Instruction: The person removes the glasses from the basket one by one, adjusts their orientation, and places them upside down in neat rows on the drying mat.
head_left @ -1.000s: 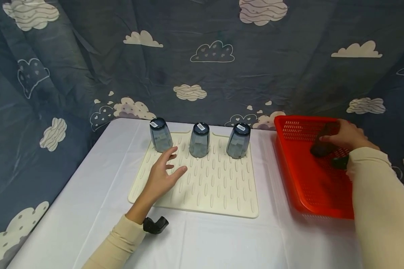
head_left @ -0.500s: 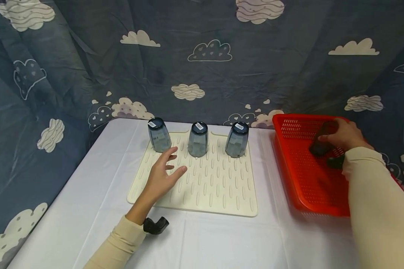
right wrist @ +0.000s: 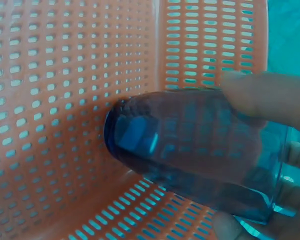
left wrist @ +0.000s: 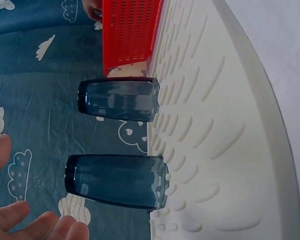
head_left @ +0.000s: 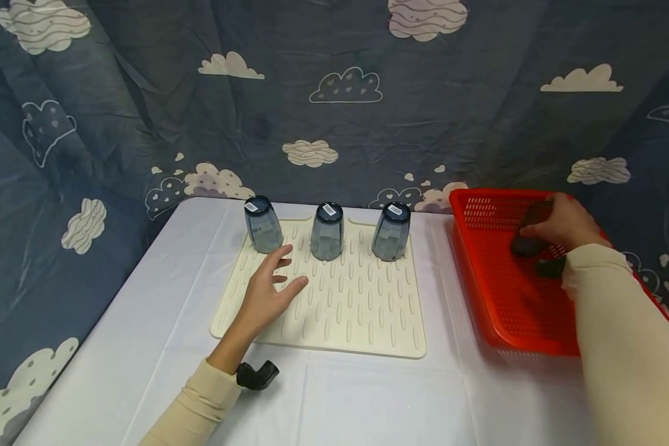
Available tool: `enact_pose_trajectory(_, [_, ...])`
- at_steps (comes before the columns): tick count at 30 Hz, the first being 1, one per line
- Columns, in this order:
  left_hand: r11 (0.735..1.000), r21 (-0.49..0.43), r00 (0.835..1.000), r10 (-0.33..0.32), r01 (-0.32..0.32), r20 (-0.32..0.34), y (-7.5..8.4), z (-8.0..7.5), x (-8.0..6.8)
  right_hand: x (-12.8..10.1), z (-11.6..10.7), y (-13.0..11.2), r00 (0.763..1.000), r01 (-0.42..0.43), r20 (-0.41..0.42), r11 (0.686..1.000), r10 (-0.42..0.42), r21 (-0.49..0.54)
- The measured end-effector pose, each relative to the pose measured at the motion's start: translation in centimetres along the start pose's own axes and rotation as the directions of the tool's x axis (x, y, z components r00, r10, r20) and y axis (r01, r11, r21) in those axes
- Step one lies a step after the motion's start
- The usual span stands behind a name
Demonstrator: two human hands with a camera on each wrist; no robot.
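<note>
Inside the red basket, the right hand curled around a dark blue tumbler, lying tilted against the perforated wall. It looked rigid, smooth and probably slippery, likely breakable, best gripped around its barrel. The left hand rested open on the drying mat, just short of three upturned tumblers on the surface.

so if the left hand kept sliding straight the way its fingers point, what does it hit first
Probably the leftmost upside-down blue-grey glass tumbler. The left hand lies open on the ridged cream drying mat, fingers aimed at or just right of it; depth is unclear.
</note>
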State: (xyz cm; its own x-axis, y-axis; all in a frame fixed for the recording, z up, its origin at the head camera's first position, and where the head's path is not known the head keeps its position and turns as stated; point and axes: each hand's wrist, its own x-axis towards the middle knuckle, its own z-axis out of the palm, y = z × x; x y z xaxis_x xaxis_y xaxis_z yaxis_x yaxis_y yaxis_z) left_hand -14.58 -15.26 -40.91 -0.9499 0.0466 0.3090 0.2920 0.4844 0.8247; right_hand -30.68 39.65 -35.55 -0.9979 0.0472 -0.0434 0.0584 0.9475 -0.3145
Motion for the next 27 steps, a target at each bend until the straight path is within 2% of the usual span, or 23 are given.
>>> enact_pose_trajectory(9, [1.000,0.004,1.000,-0.020,0.020,-0.003,0.2,0.0,0.1,-1.2,-0.3,0.2,0.999,0.039,-0.026,0.999,-0.038,0.029])
enact_pose_trajectory(15, [1.000,0.002,1.000,-0.013,0.013,-0.002,-0.1,-0.1,0.0,-1.9,-2.5,-1.4,0.995,0.058,-0.085,0.997,-0.054,0.043])
enact_pose_trajectory(22, [1.000,0.004,1.000,-0.026,0.026,-0.015,-0.1,-0.3,0.0,-3.2,-5.4,-3.4,0.986,0.074,-0.156,0.990,-0.055,0.116])
enact_pose_trajectory(27, [1.000,-0.007,1.000,-0.023,0.023,-0.005,0.0,-0.3,-0.1,-4.9,-6.4,-4.6,0.978,0.053,-0.205,0.992,-0.030,0.112])
